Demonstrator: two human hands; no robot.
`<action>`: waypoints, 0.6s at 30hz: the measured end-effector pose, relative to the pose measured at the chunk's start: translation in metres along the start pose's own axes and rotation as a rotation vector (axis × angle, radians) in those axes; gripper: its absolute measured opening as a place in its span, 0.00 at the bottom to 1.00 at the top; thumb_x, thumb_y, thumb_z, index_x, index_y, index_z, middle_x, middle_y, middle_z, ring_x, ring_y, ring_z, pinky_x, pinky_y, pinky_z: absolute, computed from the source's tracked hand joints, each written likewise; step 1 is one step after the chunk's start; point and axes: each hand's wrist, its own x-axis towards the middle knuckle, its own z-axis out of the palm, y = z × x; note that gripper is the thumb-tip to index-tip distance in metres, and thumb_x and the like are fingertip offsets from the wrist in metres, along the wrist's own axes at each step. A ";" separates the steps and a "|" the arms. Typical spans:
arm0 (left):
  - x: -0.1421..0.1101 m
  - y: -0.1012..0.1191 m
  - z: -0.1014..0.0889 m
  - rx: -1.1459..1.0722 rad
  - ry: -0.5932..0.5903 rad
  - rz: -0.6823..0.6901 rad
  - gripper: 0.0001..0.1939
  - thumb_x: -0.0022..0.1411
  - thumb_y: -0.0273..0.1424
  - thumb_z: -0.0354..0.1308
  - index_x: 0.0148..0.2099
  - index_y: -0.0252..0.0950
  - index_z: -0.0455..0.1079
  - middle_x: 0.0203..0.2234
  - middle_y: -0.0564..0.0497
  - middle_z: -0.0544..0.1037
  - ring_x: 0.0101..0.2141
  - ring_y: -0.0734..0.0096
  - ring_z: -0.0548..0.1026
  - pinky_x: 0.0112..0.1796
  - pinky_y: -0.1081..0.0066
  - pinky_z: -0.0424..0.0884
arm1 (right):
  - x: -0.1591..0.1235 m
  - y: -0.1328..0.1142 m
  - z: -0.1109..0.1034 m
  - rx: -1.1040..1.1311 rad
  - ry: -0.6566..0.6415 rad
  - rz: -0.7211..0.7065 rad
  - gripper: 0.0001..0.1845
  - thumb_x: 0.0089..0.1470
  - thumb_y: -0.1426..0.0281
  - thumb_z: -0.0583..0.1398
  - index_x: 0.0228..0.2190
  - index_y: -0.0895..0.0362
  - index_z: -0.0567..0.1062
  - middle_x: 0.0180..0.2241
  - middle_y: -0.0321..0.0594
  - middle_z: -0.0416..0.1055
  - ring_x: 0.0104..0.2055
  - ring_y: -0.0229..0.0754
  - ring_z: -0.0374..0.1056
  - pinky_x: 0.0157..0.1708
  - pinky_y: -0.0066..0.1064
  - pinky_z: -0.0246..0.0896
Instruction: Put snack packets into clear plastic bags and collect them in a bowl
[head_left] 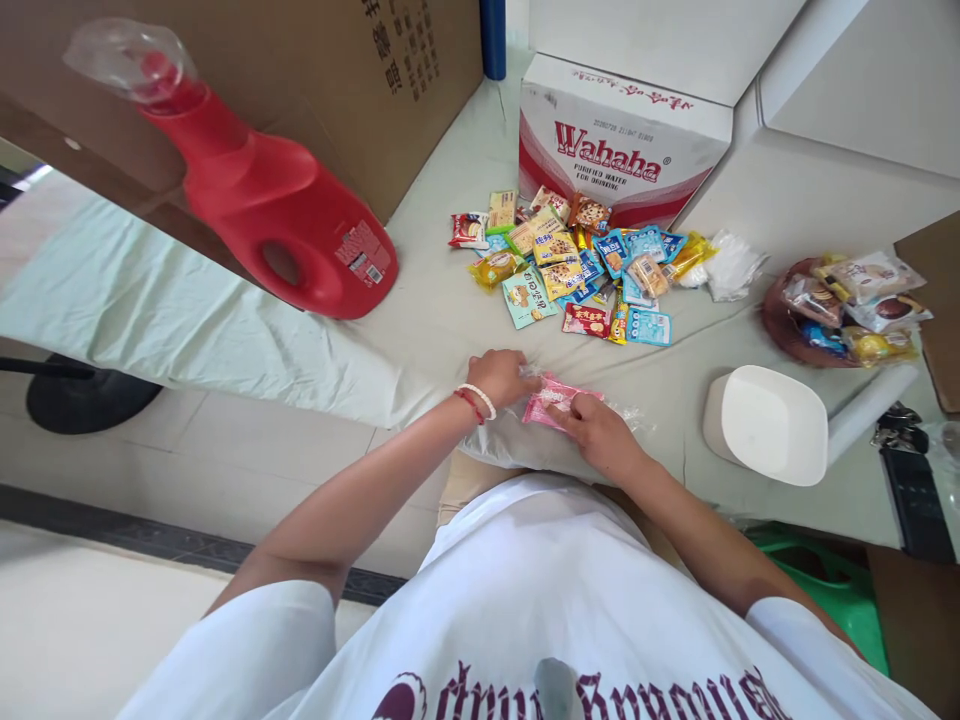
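A pink snack packet [555, 397] lies at the table's front edge in front of my body, with clear plastic [630, 413] around it. My left hand [501, 382], wearing a white and a red bracelet, is closed at the packet's left end, on the clear plastic. From the right, my right hand [602, 432] presses on the packet, index finger stretched across it and the other fingers bent. Its fingertips partly cover the print. Beyond both hands is a loose pile of small wrapped snacks [559, 265] in yellow, blue, green and red.
Behind the pile stands a Wahaha water carton [622, 150]. A big red jug [292, 215] is at left beside a brown cardboard box [315, 80]. On the right are a white container [776, 425], a reddish bowl of snacks [780, 325], white plastic bags [733, 265] and a phone [916, 500].
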 end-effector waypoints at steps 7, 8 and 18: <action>-0.029 -0.030 -0.013 -0.312 0.092 0.130 0.09 0.49 0.31 0.60 0.25 0.38 0.62 0.22 0.57 0.67 0.27 0.72 0.66 0.32 0.71 0.61 | 0.001 0.000 0.004 0.062 0.054 -0.006 0.22 0.67 0.73 0.51 0.58 0.48 0.73 0.34 0.40 0.63 0.34 0.42 0.55 0.33 0.30 0.49; -0.034 -0.025 -0.010 -0.362 0.128 0.137 0.08 0.51 0.30 0.59 0.25 0.38 0.61 0.22 0.57 0.66 0.27 0.73 0.65 0.31 0.72 0.61 | 0.002 0.000 0.006 0.066 0.065 -0.010 0.22 0.67 0.74 0.51 0.58 0.48 0.73 0.34 0.40 0.63 0.34 0.42 0.54 0.33 0.30 0.48; -0.063 0.034 0.065 -0.157 0.296 0.436 0.08 0.63 0.26 0.49 0.41 0.38 0.68 0.38 0.45 0.75 0.42 0.61 0.73 0.45 0.63 0.69 | -0.018 0.005 -0.004 0.429 0.211 0.025 0.17 0.65 0.72 0.50 0.47 0.54 0.77 0.38 0.43 0.69 0.40 0.44 0.63 0.41 0.35 0.62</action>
